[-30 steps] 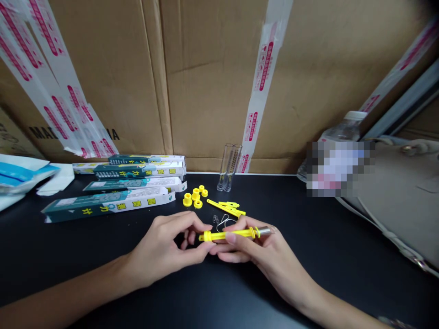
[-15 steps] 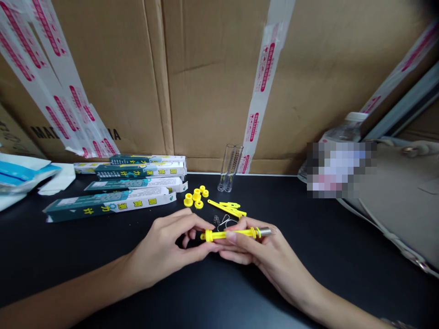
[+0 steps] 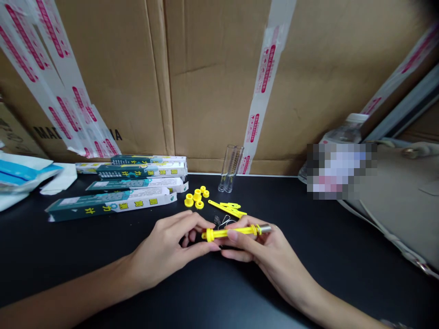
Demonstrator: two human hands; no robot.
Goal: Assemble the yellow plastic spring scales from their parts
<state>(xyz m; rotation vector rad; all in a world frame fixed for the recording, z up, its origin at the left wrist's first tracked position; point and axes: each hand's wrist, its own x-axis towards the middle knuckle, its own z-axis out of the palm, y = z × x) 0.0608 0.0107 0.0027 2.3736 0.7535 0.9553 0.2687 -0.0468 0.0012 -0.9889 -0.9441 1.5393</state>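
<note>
Both hands hold a thin yellow rod (image 3: 229, 233) with a metal tip at its right end, level above the black table (image 3: 103, 256). My left hand (image 3: 168, 249) pinches its left end, where a yellow ring sits. My right hand (image 3: 264, 253) grips the middle and right part, thumb on top. Just behind the hands lie small wire springs and hooks (image 3: 221, 221), yellow strips (image 3: 229, 208) and several yellow caps (image 3: 195, 197).
Two clear tubes (image 3: 231, 174) stand against the taped cardboard wall (image 3: 206, 82). Long teal-and-white boxes (image 3: 113, 201) lie at the left, with white and blue packets (image 3: 24, 176) beyond them. A plastic bottle (image 3: 343, 130) and a beige bag (image 3: 401, 196) sit at the right.
The hands and rod have hardly moved; the view has shifted slightly, and the left fingers have adjusted a little at the rod's end.
</note>
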